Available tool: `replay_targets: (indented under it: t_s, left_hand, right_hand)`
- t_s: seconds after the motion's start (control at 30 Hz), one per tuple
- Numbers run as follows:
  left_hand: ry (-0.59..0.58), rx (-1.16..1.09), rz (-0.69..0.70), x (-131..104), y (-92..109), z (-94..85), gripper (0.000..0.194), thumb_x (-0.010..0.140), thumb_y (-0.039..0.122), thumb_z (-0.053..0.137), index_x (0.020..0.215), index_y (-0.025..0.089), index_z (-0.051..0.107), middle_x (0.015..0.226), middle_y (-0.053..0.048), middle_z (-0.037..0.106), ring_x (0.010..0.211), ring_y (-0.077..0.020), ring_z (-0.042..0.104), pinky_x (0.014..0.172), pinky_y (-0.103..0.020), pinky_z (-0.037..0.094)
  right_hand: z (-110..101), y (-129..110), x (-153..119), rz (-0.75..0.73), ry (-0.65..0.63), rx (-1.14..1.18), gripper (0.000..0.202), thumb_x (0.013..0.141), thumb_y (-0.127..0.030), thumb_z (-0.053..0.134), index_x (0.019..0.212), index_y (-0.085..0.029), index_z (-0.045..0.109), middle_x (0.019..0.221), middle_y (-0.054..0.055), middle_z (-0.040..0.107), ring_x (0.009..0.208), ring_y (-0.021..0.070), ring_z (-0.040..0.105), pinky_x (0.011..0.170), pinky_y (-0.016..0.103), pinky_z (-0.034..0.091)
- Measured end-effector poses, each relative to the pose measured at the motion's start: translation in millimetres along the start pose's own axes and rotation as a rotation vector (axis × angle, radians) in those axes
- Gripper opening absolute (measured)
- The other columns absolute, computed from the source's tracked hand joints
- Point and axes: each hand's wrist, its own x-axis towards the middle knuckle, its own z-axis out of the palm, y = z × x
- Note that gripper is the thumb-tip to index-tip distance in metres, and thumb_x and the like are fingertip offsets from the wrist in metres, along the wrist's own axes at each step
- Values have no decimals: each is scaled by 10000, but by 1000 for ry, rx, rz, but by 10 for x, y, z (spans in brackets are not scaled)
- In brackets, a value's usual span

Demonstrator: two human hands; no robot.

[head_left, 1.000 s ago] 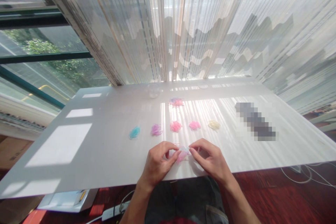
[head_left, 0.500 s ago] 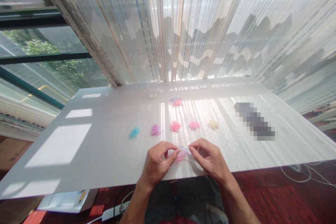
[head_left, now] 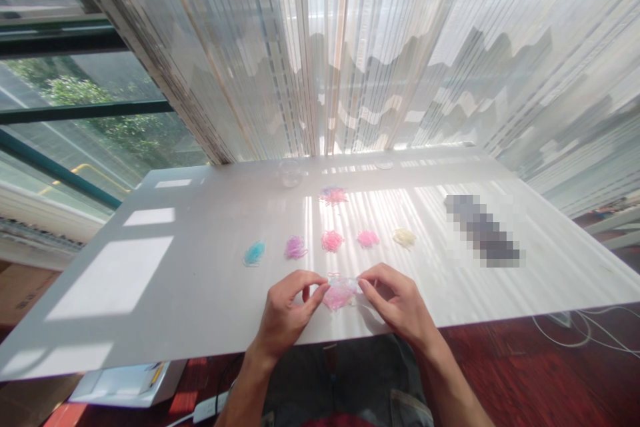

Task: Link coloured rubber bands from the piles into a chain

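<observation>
A mixed pile of thin rubber bands point(head_left: 339, 297), mostly pink with some pale blue, lies near the front edge of the table. My left hand point(head_left: 290, 305) is at its left, thumb and forefinger pinched together. On the other side my right hand point(head_left: 397, 297) pinches in the same way. A pale strand, seemingly a rubber band, spans the fingertips, though it is too fine to see clearly. Beyond the hands is a row of sorted heaps: teal bands point(head_left: 255, 253), purple bands point(head_left: 295, 247), red-pink bands point(head_left: 332, 241), pink bands point(head_left: 369, 239) and yellowish bands point(head_left: 404, 237).
Another mixed heap of bands point(head_left: 333, 196) sits farther back on the white table point(head_left: 210, 213). Behind it stand a clear round container point(head_left: 291, 173) and a flat clear disc point(head_left: 384, 165). A blurred-out dark object point(head_left: 483, 227) lies at right. Striped curtains point(head_left: 330, 47) border the far edge.
My left hand has shifted left, widening the gap between the two pinches and uncovering more of the near pile. My right hand has stayed almost in place.
</observation>
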Motion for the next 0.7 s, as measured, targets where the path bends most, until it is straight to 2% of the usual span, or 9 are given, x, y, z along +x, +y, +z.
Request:
replay_targets:
  t_s: [0.1, 0.23, 0.33, 0.47, 0.7]
  left_hand:
    - [76, 116, -32, -5, -71, -306, 163, 954, 308, 669, 877, 195, 759, 814, -34, 772, 621, -125, 638, 579, -224, 532]
    - [186, 322, -120, -10, -269, -779, 216, 920, 387, 675, 859, 208, 778, 785, -8, 765, 584, -113, 606, 551, -212, 502]
    - [191, 411, -183, -7, -425, -1034, 281, 908, 463, 658, 861, 216, 784, 803, -11, 776, 570, -122, 594, 549, -223, 507]
    - [139, 461, -215, 2, -579, -1169, 398, 910, 567, 618, 874, 211, 791, 831, -32, 797, 560, -136, 590, 568, -243, 518]
    - [74, 432, -182, 27, -670, -1158, 485, 932, 629, 584, 885, 192, 789, 863, -54, 803, 597, -144, 627, 614, -247, 530]
  right_hand:
    - [-3, -1, 0, -4, -5, -9, 259, 1003, -383, 576, 859, -210, 703, 788, 46, 716, 689, 179, 650, 633, 286, 526]
    - [1, 7, -1, -8, -1, 4, 254, 1003, -387, 580, 863, -213, 700, 792, 43, 713, 697, 179, 653, 634, 283, 524]
    - [7, 12, 1, -5, 1, 11, 239, 1001, -371, 585, 862, -214, 700, 792, 37, 708, 694, 176, 651, 638, 278, 521]
    - [12, 17, -4, 2, -1, 15, 219, 997, -348, 590, 864, -212, 698, 795, 33, 702, 693, 172, 644, 641, 275, 512]
    - [11, 23, -14, 4, -4, 12, 197, 994, -324, 591, 867, -212, 694, 798, 28, 700, 703, 171, 647, 651, 272, 508]
